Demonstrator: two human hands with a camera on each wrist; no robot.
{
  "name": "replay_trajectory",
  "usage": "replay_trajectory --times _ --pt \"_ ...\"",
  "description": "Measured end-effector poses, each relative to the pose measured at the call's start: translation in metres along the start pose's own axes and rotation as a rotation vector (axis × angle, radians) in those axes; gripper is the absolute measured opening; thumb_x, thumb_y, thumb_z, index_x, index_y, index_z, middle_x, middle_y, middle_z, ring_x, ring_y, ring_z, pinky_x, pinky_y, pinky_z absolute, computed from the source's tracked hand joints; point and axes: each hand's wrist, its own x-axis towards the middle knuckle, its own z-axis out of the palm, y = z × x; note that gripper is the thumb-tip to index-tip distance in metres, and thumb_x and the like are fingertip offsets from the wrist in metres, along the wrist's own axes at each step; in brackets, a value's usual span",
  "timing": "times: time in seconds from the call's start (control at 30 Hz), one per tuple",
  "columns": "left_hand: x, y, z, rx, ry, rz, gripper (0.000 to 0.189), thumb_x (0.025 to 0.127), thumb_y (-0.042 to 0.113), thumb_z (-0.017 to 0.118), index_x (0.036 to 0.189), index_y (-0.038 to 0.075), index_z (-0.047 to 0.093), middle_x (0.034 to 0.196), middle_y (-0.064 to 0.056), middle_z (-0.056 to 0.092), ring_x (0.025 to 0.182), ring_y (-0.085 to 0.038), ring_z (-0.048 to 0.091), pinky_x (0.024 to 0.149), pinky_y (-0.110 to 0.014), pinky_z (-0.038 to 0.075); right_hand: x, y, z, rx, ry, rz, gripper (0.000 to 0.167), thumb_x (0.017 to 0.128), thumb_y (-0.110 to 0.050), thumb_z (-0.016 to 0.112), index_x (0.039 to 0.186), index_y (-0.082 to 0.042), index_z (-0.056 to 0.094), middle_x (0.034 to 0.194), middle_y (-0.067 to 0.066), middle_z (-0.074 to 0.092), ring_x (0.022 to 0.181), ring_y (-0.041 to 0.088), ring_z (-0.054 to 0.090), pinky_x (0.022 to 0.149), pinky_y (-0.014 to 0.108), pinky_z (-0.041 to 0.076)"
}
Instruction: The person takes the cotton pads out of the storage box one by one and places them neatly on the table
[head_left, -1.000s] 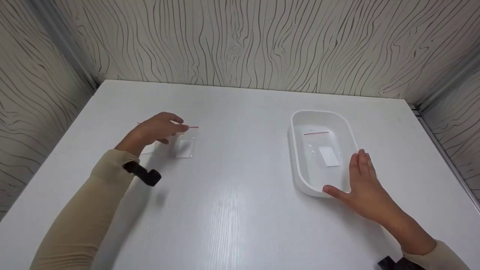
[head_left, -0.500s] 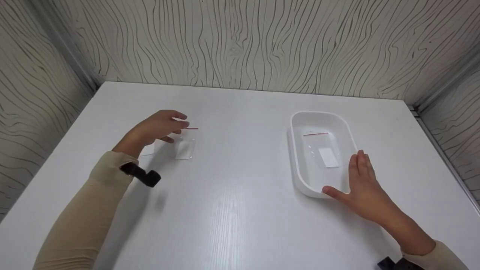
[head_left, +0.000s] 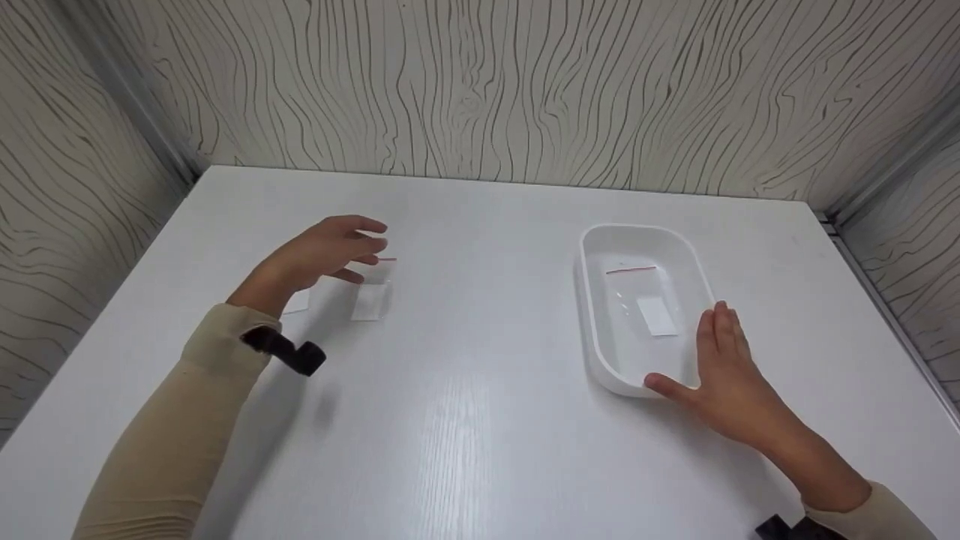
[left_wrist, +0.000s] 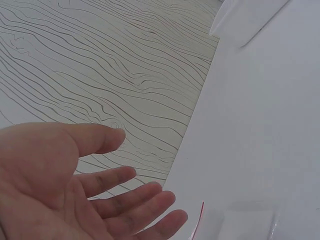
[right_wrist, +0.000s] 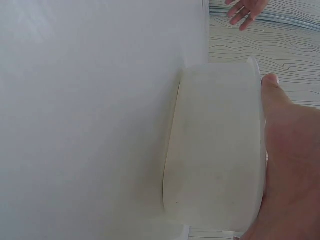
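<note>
My left hand (head_left: 319,251) hovers over the left half of the table, fingers spread and slightly bent. Below its fingertips lies a small clear zip bag (head_left: 370,302) with a red strip and a white insert. The left wrist view shows the palm with nothing in it, beside that zip bag (left_wrist: 245,224). A white-cornered piece (head_left: 298,301) is mostly hidden under the wrist. On the right, my right hand (head_left: 731,390) rests against the rim of a white plastic tub (head_left: 592,315), fingers straight and thumb on its near corner. Another zip bag (head_left: 657,315) lies inside the tub.
The white table (head_left: 480,360) ends at a wood-grain patterned wall (head_left: 480,90) behind it. Similar panels flank both sides. In the right wrist view the outer wall of the tub (right_wrist: 215,145) fills the middle.
My left hand has risen slightly and moved a little forward and right, its fingers spreading away from the zip bag's red strip. The right hand and tub have stayed in place.
</note>
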Motion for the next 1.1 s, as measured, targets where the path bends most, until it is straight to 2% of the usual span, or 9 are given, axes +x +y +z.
replay_trajectory --times 0.3,1.1 --pt "0.003 0.003 0.003 -0.052 -0.039 0.054 0.054 0.106 0.027 0.054 0.153 0.007 0.040 0.154 -0.015 0.044 0.136 -0.032 0.050 0.105 -0.046 0.051 0.000 0.000 0.000 -0.014 0.010 -0.021 0.128 0.089 -0.063 0.068 0.152 0.019 -0.007 0.161 0.036 -0.016 0.149 0.052 -0.015 0.117 0.070 0.011" --pt "0.018 0.037 0.031 -0.103 -0.128 0.110 0.049 0.104 0.025 0.058 0.150 0.013 0.046 0.150 -0.008 0.050 0.131 -0.026 0.055 0.100 -0.042 0.054 -0.001 0.000 0.000 -0.001 0.021 -0.034 0.127 0.090 -0.062 0.068 0.151 0.019 -0.006 0.161 0.037 -0.015 0.149 0.052 -0.014 0.116 0.071 0.011"
